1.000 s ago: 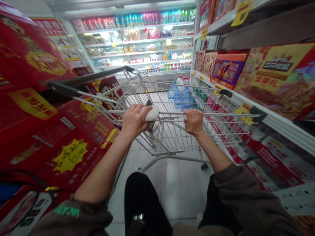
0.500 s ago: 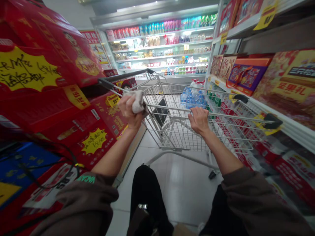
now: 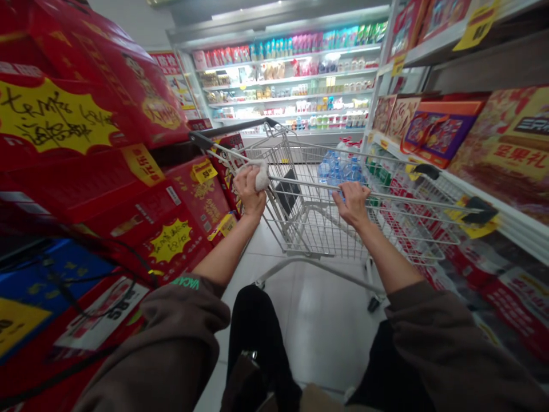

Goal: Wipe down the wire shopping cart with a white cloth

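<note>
A wire shopping cart (image 3: 330, 234) stands sideways in front of me, its dark handle (image 3: 231, 129) at the left. My left hand (image 3: 251, 191) is closed around a whitish cloth (image 3: 262, 176), pressed against the cart's upper side rail near the handle end. Farther right, my right hand (image 3: 354, 201) grips the same metal rail (image 3: 309, 183), fingers wrapped over it. Inside the cart, near the handle end, a dark panel (image 3: 287, 193) shows through the wires.
Red gift boxes (image 3: 171, 194) with yellow price signs are stacked at the left. A shelf (image 3: 510, 194) with boxed goods runs along the right, packed bottles beneath. Large blue-tinted water bottles (image 3: 338, 167) stand beyond the cart. A lit refrigerated display (image 3: 287, 83) fills the back.
My left hand with the cloth has shifted along the rail to the right, closer to my right hand. The right hand keeps its hold on the rail. The view has shifted slightly.
</note>
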Motion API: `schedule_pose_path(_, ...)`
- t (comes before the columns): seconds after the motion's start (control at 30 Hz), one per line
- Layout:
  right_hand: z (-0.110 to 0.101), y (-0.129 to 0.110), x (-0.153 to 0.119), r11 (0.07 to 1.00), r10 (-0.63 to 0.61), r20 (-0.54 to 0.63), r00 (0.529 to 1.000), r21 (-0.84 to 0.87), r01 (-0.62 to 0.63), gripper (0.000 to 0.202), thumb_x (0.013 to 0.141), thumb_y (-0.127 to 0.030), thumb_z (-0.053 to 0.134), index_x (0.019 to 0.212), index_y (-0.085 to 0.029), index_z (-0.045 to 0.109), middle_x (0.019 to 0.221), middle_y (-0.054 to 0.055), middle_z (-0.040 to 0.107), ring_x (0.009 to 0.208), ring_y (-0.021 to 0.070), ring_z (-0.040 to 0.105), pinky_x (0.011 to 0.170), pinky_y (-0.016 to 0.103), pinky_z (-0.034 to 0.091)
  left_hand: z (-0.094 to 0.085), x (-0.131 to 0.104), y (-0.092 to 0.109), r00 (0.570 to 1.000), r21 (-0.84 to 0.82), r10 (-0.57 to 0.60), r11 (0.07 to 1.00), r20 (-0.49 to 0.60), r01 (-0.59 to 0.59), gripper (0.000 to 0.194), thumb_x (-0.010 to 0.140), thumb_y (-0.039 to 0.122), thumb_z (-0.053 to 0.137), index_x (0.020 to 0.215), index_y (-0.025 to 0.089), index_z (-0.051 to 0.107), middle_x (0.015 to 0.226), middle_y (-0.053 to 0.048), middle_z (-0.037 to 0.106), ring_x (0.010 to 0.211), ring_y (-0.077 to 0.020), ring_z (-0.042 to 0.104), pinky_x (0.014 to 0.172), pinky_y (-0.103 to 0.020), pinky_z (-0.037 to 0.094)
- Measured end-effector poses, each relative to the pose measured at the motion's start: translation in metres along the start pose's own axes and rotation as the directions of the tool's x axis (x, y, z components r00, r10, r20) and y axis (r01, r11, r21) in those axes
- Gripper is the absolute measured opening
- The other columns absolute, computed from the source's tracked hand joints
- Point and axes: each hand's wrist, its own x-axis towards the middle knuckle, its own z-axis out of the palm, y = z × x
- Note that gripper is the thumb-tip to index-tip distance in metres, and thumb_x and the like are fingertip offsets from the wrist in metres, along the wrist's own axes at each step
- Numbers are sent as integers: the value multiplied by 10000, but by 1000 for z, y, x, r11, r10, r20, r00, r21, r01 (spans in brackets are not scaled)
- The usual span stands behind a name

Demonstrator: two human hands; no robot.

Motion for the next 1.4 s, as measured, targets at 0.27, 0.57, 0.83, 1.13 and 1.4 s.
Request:
schedule_pose_path(0.27,-9,-68,13,985,-168,47,985,-34,170,485,1067,-402,313,1484,-208,465,1501,133,562,1411,312,416,1171,521,190,-51,35,-22,993,44,-101,994,-58,103,538,1061,421,281,1398,161,611,1499,-81,468,1512,-305,217,1007,-558,280)
schedule_pose_path(0.57,31,-124,60,989,-33,236,971,147,-2,657,1090,-422,29,1200,-235,649,1176,70,740,1133,223,617,1049,405,278,18,-25,-42,998,-176,58,983,-11,-59,392,857,186,571,1222,244,702,1380,-105,620,1447,-345,373,1199,-582,331)
schedule_pose_path(0.83,30,-117,55,976,-12,172,985,217,-26,741,1069,-506,-17,1044,-245,676,1087,49,758,1081,215,637,1032,410,251,19,-47,-82,943,-273,332,909,14,-316,361,899,212,599,1235,274,714,1327,-108,649,1395,-330,439,1185,-592,391)
schedule_pose_path(1.13,23,-113,53,962,-13,177,984,271,-36,795,1040,-577,-50,1051,-258,679,1065,49,758,1092,230,647,1043,440,272,38,-54,-60,960,-244,272,928,-69,-281,406,909,179,570,1287,280,681,1427,-78,620,1559,-299,292,1263,-576,325)
schedule_pose_path(1.4,18,-130,48,985,9,196,981,168,-43,700,1075,-439,-4,1201,-248,658,1221,81,735,1202,239,616,1092,469,293,11,-52,-65,944,-289,319,899,-83,-329,405,904,221,622,1302,274,677,1420,-102,628,1488,-343,395,1213,-628,368)
